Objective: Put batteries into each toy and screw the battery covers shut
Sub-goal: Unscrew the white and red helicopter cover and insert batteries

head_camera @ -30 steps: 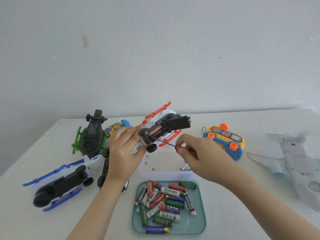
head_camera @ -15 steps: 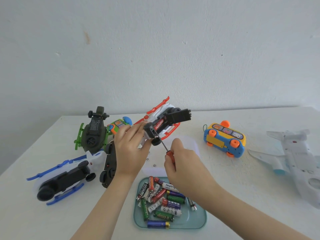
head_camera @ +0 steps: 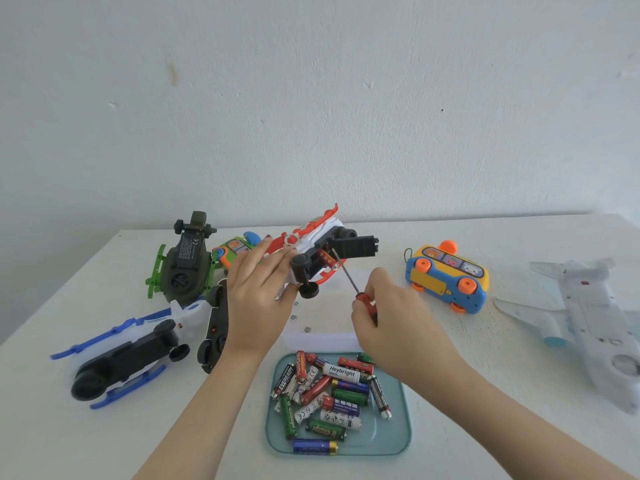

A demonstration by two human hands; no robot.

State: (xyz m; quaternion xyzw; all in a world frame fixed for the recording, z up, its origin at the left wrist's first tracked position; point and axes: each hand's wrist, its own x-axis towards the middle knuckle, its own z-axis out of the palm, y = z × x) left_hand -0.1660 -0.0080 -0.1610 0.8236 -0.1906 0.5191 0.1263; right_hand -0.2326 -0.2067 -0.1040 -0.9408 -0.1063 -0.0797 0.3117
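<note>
My left hand (head_camera: 258, 289) grips a red and white toy helicopter (head_camera: 320, 244), held upside down above the table. Its black battery cover (head_camera: 355, 245) hangs open and a red battery (head_camera: 328, 260) shows in the compartment. My right hand (head_camera: 388, 317) holds a red-handled screwdriver (head_camera: 349, 282) whose tip points up at the open compartment. A teal tray (head_camera: 391, 431) of several loose batteries lies in front of me. A clear box (head_camera: 322, 336) with small screws sits under the helicopter.
A blue and white helicopter (head_camera: 121, 351), a green helicopter (head_camera: 185, 263) and a black toy car (head_camera: 216, 323) lie on the left. A small colourful toy (head_camera: 235, 245) lies behind them. An orange-blue bus (head_camera: 448, 277) and a white plane (head_camera: 588, 323) are on the right.
The red helicopter has been turned and tilted in my left hand. My right hand has swung the screwdriver from pointing left to pointing up at the battery compartment.
</note>
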